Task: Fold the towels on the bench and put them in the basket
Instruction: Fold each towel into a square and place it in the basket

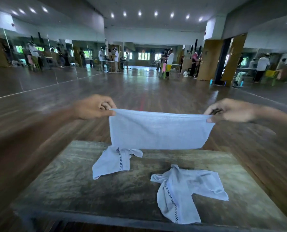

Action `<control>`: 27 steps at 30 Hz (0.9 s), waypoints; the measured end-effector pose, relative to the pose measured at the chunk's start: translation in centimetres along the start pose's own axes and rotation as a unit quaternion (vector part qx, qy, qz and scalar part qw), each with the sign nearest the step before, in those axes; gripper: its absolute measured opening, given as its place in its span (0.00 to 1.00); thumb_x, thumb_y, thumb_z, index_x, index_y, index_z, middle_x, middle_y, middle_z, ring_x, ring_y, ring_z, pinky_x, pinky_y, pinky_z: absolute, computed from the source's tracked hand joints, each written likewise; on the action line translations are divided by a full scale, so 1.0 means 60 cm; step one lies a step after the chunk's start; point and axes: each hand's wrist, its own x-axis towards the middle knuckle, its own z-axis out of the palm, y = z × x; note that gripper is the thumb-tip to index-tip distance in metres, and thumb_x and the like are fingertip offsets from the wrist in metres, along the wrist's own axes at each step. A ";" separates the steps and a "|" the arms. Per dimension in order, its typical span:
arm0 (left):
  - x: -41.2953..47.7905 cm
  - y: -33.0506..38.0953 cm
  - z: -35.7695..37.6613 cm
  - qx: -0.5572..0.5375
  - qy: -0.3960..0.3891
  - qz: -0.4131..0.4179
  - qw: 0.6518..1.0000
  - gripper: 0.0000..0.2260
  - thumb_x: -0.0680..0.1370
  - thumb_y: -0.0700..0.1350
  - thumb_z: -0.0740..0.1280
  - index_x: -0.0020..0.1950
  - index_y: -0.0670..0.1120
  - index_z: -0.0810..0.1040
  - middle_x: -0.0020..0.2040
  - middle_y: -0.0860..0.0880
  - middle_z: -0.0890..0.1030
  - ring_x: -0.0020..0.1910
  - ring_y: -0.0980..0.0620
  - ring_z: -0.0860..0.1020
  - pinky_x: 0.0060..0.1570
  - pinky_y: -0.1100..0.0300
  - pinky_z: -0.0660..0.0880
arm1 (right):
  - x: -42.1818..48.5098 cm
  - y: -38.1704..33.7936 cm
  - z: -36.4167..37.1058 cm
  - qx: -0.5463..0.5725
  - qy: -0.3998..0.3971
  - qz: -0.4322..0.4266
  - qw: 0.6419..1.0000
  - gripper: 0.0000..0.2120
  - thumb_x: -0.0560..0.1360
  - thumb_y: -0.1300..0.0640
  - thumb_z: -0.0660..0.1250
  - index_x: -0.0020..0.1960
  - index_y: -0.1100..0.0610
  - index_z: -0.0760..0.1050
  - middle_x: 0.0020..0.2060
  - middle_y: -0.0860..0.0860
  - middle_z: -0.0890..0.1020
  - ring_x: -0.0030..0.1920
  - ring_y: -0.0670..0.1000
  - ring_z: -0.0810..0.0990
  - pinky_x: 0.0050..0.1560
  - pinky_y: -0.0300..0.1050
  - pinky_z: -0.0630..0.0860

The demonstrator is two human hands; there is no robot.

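I hold a pale blue towel (157,129) stretched flat in the air above the far edge of the wooden bench (82,186). My left hand (94,107) pinches its upper left corner and my right hand (231,110) pinches its upper right corner. The towel looks doubled over, its lower edge hanging just above the bench. Two more pale towels lie crumpled on the bench: one at the far left (112,162) and one at the near right (184,191), each with a dark checked stripe. No basket is in view.
Beyond the bench stretches a wide glossy wooden floor (139,91). Mirrored walls line the left and right sides. Several people stand at tables far off at the back of the hall.
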 end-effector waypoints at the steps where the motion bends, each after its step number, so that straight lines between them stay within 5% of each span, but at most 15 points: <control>1: 0.002 0.004 -0.008 -0.009 -0.004 0.005 1.000 0.28 0.60 0.70 0.71 0.48 0.49 0.81 0.42 0.45 0.83 0.40 0.54 0.78 0.45 0.60 0.74 | -0.002 -0.002 -0.011 0.006 -0.018 0.010 1.000 0.05 0.73 0.55 0.71 0.48 0.50 0.82 0.45 0.44 0.85 0.47 0.42 0.82 0.54 0.43 0.74; 4: 0.007 0.014 -0.031 -0.008 -0.085 -0.031 0.996 0.26 0.59 0.68 0.74 0.48 0.51 0.83 0.46 0.48 0.85 0.48 0.52 0.82 0.52 0.58 0.73 | -0.009 -0.011 -0.034 0.001 -0.101 0.041 0.994 0.13 0.66 0.45 0.75 0.49 0.48 0.83 0.48 0.47 0.85 0.50 0.44 0.81 0.59 0.46 0.71; 10: 0.009 0.021 -0.034 0.032 -0.021 -0.031 0.999 0.31 0.54 0.75 0.69 0.47 0.55 0.82 0.43 0.56 0.84 0.42 0.61 0.81 0.47 0.62 0.74 | -0.008 -0.012 -0.050 0.034 0.000 -0.013 0.999 0.06 0.70 0.54 0.72 0.46 0.49 0.84 0.47 0.45 0.85 0.50 0.43 0.82 0.58 0.41 0.72; 14: 0.002 0.027 -0.037 0.033 -0.075 -0.050 0.995 0.23 0.59 0.68 0.72 0.47 0.57 0.82 0.46 0.50 0.85 0.50 0.50 0.82 0.55 0.53 0.75 | -0.014 -0.004 -0.056 -0.004 -0.133 0.024 0.991 0.19 0.61 0.41 0.75 0.50 0.46 0.83 0.51 0.49 0.84 0.54 0.49 0.82 0.59 0.43 0.72; 16: 0.003 0.030 -0.032 0.043 -0.061 -0.051 0.996 0.16 0.66 0.63 0.73 0.48 0.56 0.82 0.46 0.47 0.84 0.49 0.51 0.82 0.54 0.55 0.75 | -0.014 0.002 -0.055 0.004 -0.096 0.013 0.995 0.19 0.63 0.40 0.74 0.50 0.47 0.83 0.50 0.49 0.85 0.52 0.52 0.82 0.58 0.43 0.74; 19: 0.006 0.042 -0.019 0.087 -0.002 -0.031 0.996 0.03 0.75 0.48 0.70 0.48 0.55 0.80 0.48 0.43 0.83 0.49 0.52 0.81 0.52 0.58 0.75 | -0.005 0.009 -0.046 0.027 0.010 -0.010 1.000 0.07 0.72 0.53 0.71 0.50 0.50 0.82 0.47 0.49 0.85 0.50 0.56 0.81 0.54 0.45 0.75; 21: 0.004 0.049 -0.012 0.097 0.004 -0.026 0.995 0.04 0.76 0.47 0.69 0.49 0.53 0.80 0.47 0.46 0.84 0.48 0.52 0.81 0.50 0.58 0.75 | -0.007 0.014 -0.040 0.023 -0.014 -0.008 1.000 0.10 0.70 0.47 0.73 0.49 0.48 0.83 0.47 0.49 0.85 0.50 0.55 0.82 0.53 0.43 0.75; 23: -0.002 0.049 -0.012 0.060 -0.041 -0.043 0.996 0.06 0.75 0.48 0.71 0.51 0.51 0.81 0.45 0.51 0.85 0.46 0.59 0.81 0.46 0.65 0.73 | -0.015 0.022 -0.035 0.021 -0.088 0.014 0.996 0.24 0.59 0.35 0.75 0.50 0.47 0.83 0.49 0.50 0.85 0.51 0.52 0.82 0.56 0.41 0.75; 25: -0.011 0.042 -0.013 0.000 -0.119 -0.064 0.991 0.17 0.69 0.56 0.74 0.53 0.48 0.81 0.47 0.52 0.85 0.48 0.61 0.81 0.49 0.68 0.72 | -0.021 0.031 -0.027 0.039 -0.131 0.028 0.990 0.24 0.59 0.38 0.75 0.51 0.48 0.83 0.51 0.52 0.84 0.53 0.53 0.81 0.58 0.45 0.73; 27: -0.018 0.026 -0.011 -0.044 -0.176 -0.089 0.979 0.31 0.59 0.64 0.77 0.54 0.46 0.81 0.50 0.49 0.85 0.51 0.57 0.82 0.52 0.71 0.73 | -0.025 0.041 -0.013 0.068 -0.148 0.031 0.986 0.18 0.63 0.45 0.75 0.50 0.52 0.83 0.49 0.53 0.84 0.48 0.49 0.81 0.50 0.41 0.71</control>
